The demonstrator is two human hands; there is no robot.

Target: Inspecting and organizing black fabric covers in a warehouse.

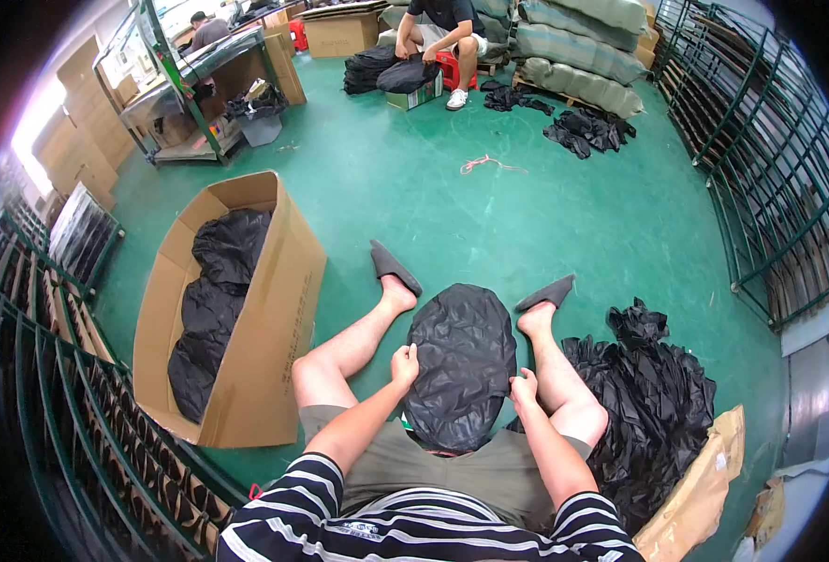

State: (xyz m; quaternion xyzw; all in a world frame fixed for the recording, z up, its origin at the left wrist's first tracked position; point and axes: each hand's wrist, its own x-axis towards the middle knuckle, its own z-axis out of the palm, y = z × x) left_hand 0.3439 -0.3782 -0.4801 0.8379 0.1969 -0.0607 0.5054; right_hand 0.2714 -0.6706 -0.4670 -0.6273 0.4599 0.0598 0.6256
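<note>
Black, thin, crinkly oval cover (pixel 461 361) sits between the bare legs (pixel 353 337). The left hand (pixel 404 365) and right hand (pixel 524 386) each seem to pinch its edge. If one grip gets loose, the shiny cover could slip onto the smooth green floor (pixel 358 197).

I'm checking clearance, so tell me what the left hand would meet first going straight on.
The black oval bundle, most likely: the left hand points toward it and appears to touch its edge, though exact depth is unclear.
</note>
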